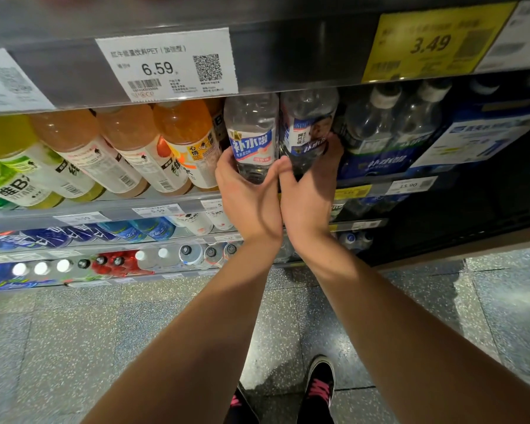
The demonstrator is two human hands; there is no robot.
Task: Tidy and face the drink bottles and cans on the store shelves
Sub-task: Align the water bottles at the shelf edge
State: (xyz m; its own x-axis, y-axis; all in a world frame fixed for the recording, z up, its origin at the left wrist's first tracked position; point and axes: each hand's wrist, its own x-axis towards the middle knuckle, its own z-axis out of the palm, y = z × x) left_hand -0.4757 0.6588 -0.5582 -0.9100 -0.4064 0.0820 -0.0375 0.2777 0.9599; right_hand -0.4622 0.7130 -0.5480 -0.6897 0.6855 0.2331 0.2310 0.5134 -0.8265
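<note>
Both arms reach forward, left hand (pixel 246 191) and right hand (pixel 307 191) touching, fingers (pixel 334 145) curled in grasp.

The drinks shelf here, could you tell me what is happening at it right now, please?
A person is facing clear drink bottles on a store shelf. The left hand grips the bottle with the blue and pink label, label forward. The right hand grips the neighbouring clear bottle, whose label looks turned partly aside. To their left stand orange drink bottles, under the 6.59 price tag.

A shop: drink shelves (pixel 172 206) with price tags (pixel 166 64).
</note>
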